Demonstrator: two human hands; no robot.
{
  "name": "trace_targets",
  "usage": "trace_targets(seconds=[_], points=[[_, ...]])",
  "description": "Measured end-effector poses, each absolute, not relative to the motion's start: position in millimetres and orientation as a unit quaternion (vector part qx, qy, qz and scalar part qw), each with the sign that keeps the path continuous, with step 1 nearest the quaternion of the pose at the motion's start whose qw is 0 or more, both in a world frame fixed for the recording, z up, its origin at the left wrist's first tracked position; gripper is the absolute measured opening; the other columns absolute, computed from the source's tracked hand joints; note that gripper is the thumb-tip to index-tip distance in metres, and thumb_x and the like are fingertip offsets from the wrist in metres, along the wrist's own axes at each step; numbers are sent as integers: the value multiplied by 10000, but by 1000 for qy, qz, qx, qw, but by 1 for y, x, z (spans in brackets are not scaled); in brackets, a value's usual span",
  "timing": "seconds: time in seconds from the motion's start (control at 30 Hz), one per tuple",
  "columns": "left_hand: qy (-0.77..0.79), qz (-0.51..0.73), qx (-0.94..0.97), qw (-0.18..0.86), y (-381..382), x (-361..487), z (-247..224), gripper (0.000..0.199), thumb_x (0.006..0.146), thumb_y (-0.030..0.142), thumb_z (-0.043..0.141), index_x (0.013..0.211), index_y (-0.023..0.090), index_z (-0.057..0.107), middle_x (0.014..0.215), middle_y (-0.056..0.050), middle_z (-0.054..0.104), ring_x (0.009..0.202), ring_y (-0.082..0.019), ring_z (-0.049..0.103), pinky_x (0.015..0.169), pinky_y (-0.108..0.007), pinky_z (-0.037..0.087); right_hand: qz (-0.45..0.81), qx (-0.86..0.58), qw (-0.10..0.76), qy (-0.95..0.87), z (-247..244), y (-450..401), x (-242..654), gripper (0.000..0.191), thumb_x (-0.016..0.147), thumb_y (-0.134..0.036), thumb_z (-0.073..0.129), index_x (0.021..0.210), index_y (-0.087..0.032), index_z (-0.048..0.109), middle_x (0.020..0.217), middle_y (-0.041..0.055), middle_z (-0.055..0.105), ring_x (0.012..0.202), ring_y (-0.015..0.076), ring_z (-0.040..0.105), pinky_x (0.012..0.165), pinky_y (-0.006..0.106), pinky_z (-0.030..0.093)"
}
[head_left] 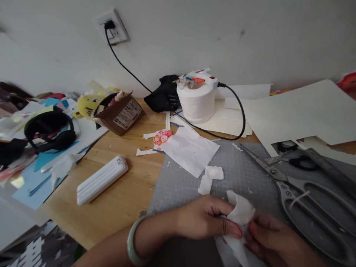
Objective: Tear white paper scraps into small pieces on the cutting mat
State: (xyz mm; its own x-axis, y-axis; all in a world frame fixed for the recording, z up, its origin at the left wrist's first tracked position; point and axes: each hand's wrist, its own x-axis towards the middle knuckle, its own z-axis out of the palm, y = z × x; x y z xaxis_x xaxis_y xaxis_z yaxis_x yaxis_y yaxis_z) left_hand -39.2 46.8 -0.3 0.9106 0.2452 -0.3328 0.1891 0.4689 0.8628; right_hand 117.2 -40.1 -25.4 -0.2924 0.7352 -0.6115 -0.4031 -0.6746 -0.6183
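Note:
A soft white piece of tissue (241, 210), folded and bent upward, is between my two hands at the lower right. My left hand (207, 218) pinches it between thumb and fingers, with a pale green bangle on the wrist. Closed on the tissue's other side is my right hand (275, 237), its fingertips partly hidden by the tissue. Beneath them, more white sheet hangs down over the grey cutting mat (178, 193). Just beyond my left hand lie small torn tissue pieces (213, 174) and a white sheet (191, 148).
Large metal scissors (282, 181) lie at the right beside a metal ruler (330, 170). A white roll (196, 105) carries a corded white tool. A white power strip-like block (102, 180), a cardboard box (122, 113) and a black headset (50, 131) are leftward. Cream card (308, 111) covers the back right.

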Motion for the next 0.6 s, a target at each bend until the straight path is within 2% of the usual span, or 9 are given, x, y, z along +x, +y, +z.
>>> trace_targets(seconds=[0.17, 0.43, 0.53, 0.6], points=[[209, 31, 483, 850, 45, -42, -4, 502, 620, 606, 604, 750, 122, 634, 742, -40, 560, 756, -148, 499, 796, -287, 410, 794, -459, 375, -134, -20, -42, 118, 367, 589, -507, 721, 604, -171, 577, 570, -13, 465, 527, 101, 363, 531, 226, 356], [180, 41, 472, 862, 49, -42, 1, 504, 616, 588, 624, 776, 110, 642, 778, -56, 579, 825, -176, 519, 868, -312, 381, 793, -454, 384, -132, -14, -40, 118, 402, 535, -536, 744, 613, -167, 604, 563, -4, 468, 516, 100, 370, 501, 227, 318], [197, 44, 463, 863, 49, -44, 1, 495, 586, 595, 643, 714, 117, 625, 715, -31, 556, 754, -153, 500, 820, -293, 393, 788, -452, 403, -110, -17, -37, 122, 389, 545, -538, 734, 601, -180, 591, 560, -6, 445, 531, 116, 369, 522, 252, 355], [215, 57, 453, 863, 49, -46, -2, 481, 561, 582, 671, 657, 116, 598, 652, -4, 519, 660, -115, 463, 733, -254, 400, 784, -420, 448, -86, -18, -31, 128, 341, 569, -486, 740, 573, -194, 563, 547, -23, 394, 524, 114, 345, 516, 249, 368]])
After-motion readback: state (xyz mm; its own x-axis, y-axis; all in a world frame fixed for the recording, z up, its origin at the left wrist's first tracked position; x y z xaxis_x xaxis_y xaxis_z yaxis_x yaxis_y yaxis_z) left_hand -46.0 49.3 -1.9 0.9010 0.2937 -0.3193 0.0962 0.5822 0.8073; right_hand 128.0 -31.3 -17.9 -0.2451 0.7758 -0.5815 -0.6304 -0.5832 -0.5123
